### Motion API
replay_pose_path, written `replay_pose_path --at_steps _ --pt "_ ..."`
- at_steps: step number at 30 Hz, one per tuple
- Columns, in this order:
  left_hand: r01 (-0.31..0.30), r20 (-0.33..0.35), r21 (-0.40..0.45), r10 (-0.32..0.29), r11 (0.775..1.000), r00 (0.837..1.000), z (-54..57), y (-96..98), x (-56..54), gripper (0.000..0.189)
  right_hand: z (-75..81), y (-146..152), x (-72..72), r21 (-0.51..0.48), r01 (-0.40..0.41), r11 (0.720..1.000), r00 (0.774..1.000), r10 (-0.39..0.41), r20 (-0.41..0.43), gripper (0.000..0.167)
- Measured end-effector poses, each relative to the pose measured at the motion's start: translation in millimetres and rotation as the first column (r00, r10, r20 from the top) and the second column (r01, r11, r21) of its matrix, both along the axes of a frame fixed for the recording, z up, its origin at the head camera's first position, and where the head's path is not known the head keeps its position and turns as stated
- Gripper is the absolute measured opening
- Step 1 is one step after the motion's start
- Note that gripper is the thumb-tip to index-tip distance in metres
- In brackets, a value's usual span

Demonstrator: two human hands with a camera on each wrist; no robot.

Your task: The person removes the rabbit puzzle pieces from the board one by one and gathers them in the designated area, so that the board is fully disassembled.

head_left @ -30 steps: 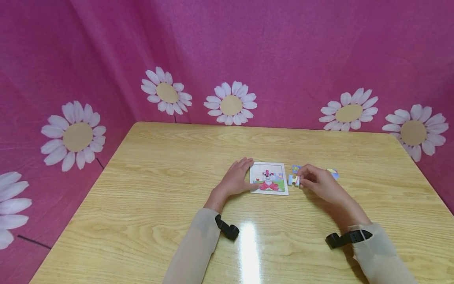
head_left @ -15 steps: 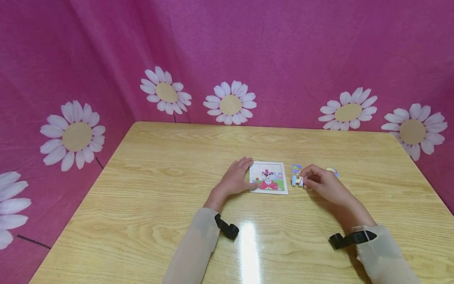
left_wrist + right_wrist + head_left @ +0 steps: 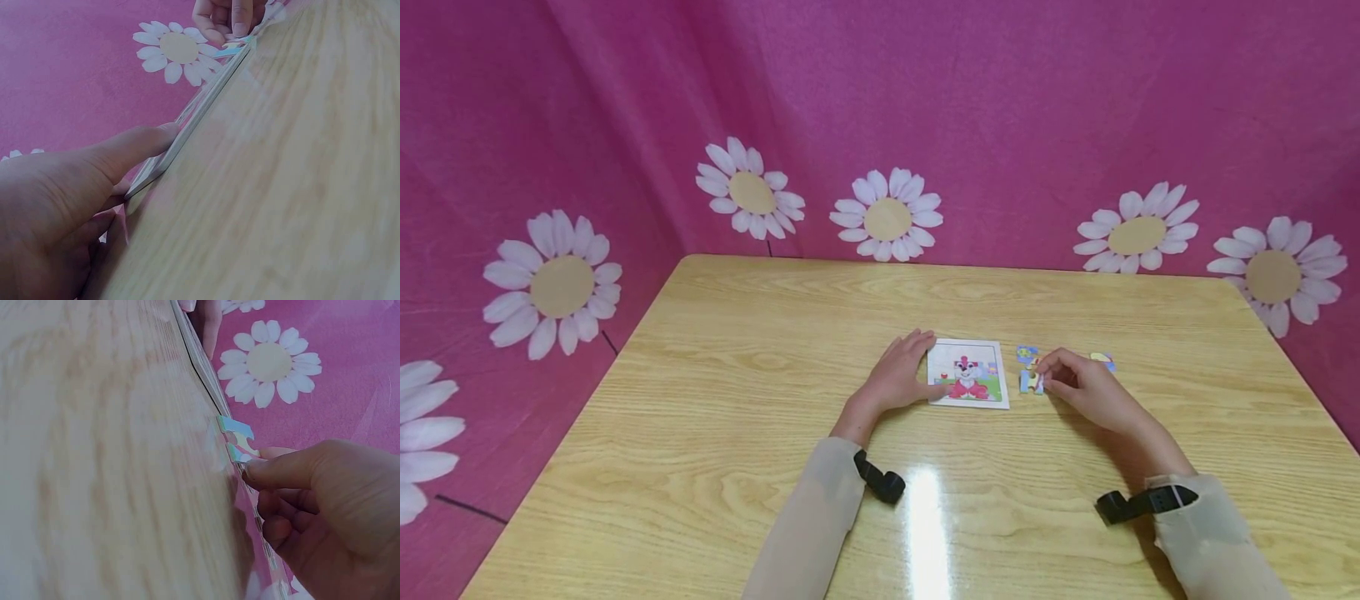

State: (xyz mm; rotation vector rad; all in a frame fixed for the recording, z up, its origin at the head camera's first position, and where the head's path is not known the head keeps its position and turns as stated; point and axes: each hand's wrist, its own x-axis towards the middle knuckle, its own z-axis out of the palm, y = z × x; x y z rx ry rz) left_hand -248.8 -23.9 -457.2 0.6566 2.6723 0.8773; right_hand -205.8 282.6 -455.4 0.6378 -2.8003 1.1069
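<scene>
A square picture puzzle board with a white rim lies flat on the table. It shows a pink-and-white cartoon animal on green. My left hand holds the board at its left side, thumb on the near part and fingers at the far corner. In the left wrist view, the thumb lies over the board's edge. Just right of the board, my right hand pinches a blue-and-yellow jigsaw piece between thumb and fingertips. The right wrist view shows the piece's notched side; the fingertips hide its other end.
A blue jigsaw piece with a yellow figure lies behind the pinched one. Another blue-and-yellow piece lies farther right, behind my right hand. The wooden table meets a pink flowered cloth at the back and left.
My right hand has shifted slightly right with the pinched jigsaw piece, away from the board, and the piece has turned a little. The left hand and the board stay in place.
</scene>
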Motion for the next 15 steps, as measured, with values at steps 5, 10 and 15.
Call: replay_pose_path --at_steps 5,10,15 --pt "-0.001 0.002 0.001 0.001 1.0 1.0 0.1 -0.2 0.0 0.088 0.3 0.8 -0.4 0.025 0.003 1.0 1.0 -0.003 0.01 0.012" --pt "0.001 0.0 0.0 -0.001 1.0 1.0 -0.4 -0.3 -0.2 0.088 -0.4 1.5 -1.8 0.036 0.01 0.999 1.0 -0.01 0.013 0.013" --pt "0.003 -0.004 -0.004 -0.003 1.0 1.0 -0.7 0.1 -0.7 0.087 -0.7 1.8 -2.0 0.028 0.012 1.0 1.0 -0.011 -0.009 0.013"
